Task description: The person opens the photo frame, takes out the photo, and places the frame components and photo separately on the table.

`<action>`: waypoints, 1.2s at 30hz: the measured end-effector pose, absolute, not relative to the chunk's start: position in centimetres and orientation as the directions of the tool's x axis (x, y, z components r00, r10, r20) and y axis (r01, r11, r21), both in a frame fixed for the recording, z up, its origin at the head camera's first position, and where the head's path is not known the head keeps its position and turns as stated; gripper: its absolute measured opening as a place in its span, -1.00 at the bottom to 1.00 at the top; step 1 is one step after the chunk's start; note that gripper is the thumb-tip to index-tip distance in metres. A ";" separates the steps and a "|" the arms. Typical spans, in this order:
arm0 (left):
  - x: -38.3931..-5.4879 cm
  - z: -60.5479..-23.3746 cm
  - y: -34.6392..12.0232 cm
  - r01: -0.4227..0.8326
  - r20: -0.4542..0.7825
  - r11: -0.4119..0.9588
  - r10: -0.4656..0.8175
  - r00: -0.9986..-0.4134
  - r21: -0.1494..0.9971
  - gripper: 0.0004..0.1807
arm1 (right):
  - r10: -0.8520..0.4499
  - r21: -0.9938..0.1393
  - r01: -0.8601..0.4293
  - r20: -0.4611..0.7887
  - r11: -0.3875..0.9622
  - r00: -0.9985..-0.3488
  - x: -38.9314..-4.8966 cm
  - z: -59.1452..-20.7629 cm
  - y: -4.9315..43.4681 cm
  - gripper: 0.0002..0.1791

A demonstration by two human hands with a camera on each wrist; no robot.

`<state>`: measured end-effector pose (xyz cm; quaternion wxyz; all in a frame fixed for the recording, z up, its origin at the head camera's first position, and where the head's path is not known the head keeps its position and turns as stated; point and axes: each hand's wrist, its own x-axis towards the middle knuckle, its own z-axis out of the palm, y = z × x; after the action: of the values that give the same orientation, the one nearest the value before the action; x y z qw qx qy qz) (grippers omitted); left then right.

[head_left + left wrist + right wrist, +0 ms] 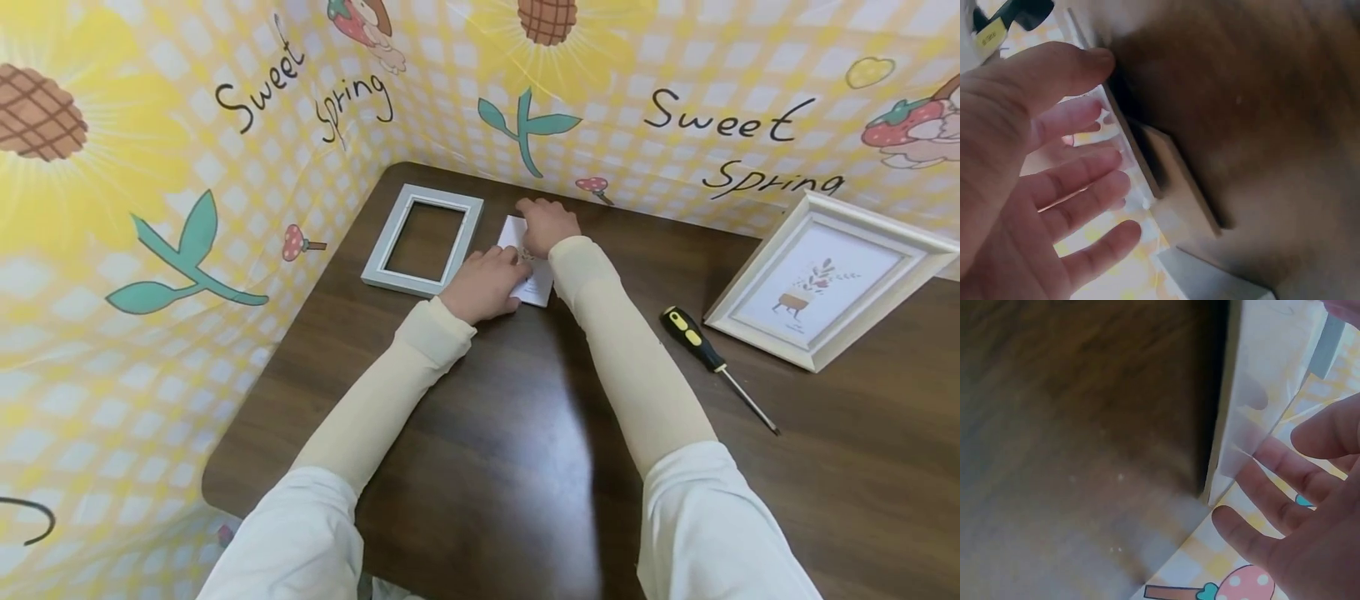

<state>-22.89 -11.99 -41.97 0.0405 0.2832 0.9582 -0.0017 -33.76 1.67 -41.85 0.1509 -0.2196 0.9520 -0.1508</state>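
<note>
A white printed card (pixel 536 287) lies on the table under both hands. In the right wrist view, the glossy sheet (pixel 1263 356) over it reflects the fingers. A thin brown board (pixel 1175 178) shows beneath the panel in the left wrist view. My left hand (pixel 483 282) touches the near left part, thumb at the panel's edge and fingers loosely extended over its face. My right hand (pixel 549 225) is at the far right side, its fingertips (pixel 1244 465) by the glossy surface and its thumb apart from it. Left of the card lies a pale grey picture frame (pixel 467 237) with an open middle.
At the right, a white picture frame (pixel 832 346) with a plant print stands tilted on the dark wooden table (pixel 465 450). A black and yellow screwdriver (pixel 693 337) lies beside it. Patterned cloth (pixel 660 50) hangs behind the table and along its left side.
</note>
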 end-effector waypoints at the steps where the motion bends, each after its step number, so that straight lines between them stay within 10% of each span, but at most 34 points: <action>1: -23.0 -41.9 -12.0 0.542 -0.087 0.840 0.542 -0.836 0.020 -0.55 | -0.455 -0.359 -0.363 -0.218 0.860 -0.863 -33.7 -41.9 1.8 -0.31; 14: -23.7 -40.3 -11.4 0.519 -0.104 0.849 0.528 -0.843 0.101 -0.38 | -0.365 -0.524 -0.284 -0.056 0.803 -0.929 -30.3 -39.2 6.2 -0.44; 26: -23.6 -37.6 -9.7 0.492 -0.051 0.825 0.524 -0.850 0.277 -0.56 | -0.302 -0.252 -0.309 0.070 0.917 -0.951 -18.6 -42.4 16.5 -0.72; 36: -22.9 -38.3 -10.1 0.488 -0.076 0.794 0.547 -0.834 0.364 -0.59 | -0.204 -0.594 -0.114 -0.087 0.796 -0.975 -14.1 -40.0 24.5 -0.69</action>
<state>-22.92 -10.13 -38.28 0.0888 0.2743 0.9429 0.1670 -14.13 24.45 -40.04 0.0732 -0.0843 0.9449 -0.3077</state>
